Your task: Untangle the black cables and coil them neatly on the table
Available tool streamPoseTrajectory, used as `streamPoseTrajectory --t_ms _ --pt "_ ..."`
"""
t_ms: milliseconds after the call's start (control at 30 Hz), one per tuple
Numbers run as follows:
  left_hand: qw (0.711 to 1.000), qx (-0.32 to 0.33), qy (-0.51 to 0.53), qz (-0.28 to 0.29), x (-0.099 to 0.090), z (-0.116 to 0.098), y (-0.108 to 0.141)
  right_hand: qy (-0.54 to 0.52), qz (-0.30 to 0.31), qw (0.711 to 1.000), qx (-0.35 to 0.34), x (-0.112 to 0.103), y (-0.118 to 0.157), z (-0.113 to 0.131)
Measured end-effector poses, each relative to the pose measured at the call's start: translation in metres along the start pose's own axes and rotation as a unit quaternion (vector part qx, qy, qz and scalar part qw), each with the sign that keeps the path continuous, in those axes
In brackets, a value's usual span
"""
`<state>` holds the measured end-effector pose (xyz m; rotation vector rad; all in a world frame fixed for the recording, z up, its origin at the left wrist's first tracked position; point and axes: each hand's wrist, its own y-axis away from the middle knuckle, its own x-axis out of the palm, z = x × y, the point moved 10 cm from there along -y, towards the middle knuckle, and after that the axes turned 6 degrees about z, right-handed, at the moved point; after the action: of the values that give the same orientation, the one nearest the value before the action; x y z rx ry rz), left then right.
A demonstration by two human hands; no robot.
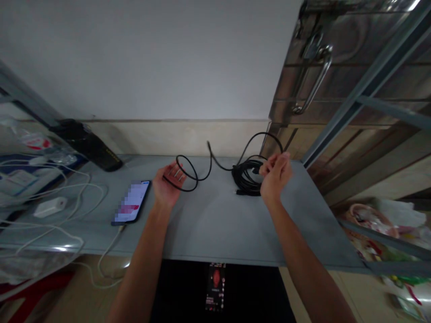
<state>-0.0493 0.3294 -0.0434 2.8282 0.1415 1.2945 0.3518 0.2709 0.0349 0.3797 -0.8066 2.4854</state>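
Note:
A long black cable (213,157) runs between my two hands above the grey table. My left hand (167,186) is turned palm up, its fingers loosely curled, and one end of the cable lies in it with a loose loop hanging out to the right. My right hand (276,174) is closed in a pinch on the cable where it arcs up. Just beside and partly behind that hand, a bundled coil of the same cable (244,177) sits on the tabletop, with a plug end (240,192) sticking out at its front.
Left of my left hand lies a lit phone (134,202) with a white charging cord. A white adapter (50,207), tangled white cords, a black bottle (89,146) and a clear plastic bottle (50,143) fill the left side. A metal frame post (357,96) stands at the right.

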Motion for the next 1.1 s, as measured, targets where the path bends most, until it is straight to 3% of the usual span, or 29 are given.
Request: streamPoseTrajectory --t_ms 167,333,467,633,767,933,1000,1100 --pt "0.998 0.038 0.005 -0.052 -0.019 -0.009 0.000 -0.004 -0.104 0.994 -0.045 -0.038 -0.014 0.009" --pt "0.996 0.051 0.019 -0.067 -0.025 -0.015 0.001 -0.003 -0.134 0.989 -0.064 -0.059 -0.023 0.011" --pt "0.996 0.053 0.019 -0.064 -0.025 -0.016 0.000 -0.014 -0.133 0.989 -0.067 -0.058 -0.022 0.012" --pt "0.997 0.049 0.001 -0.053 -0.025 -0.014 -0.002 0.005 -0.097 0.994 -0.051 -0.041 -0.016 0.011" --pt "0.999 0.018 -0.034 -0.016 -0.010 -0.003 -0.002 0.072 -0.033 0.995 -0.058 -0.019 -0.006 0.015" --pt "0.995 -0.056 -0.046 0.074 0.025 0.018 0.007 0.149 0.133 0.974 -0.111 0.027 0.024 0.020" --pt "0.990 -0.084 -0.046 0.101 0.035 0.025 0.011 0.157 0.238 0.949 -0.136 0.055 0.044 0.018" --pt "0.983 -0.125 -0.045 0.128 0.044 0.034 0.018 0.190 0.403 0.881 -0.158 0.095 0.085 0.006"
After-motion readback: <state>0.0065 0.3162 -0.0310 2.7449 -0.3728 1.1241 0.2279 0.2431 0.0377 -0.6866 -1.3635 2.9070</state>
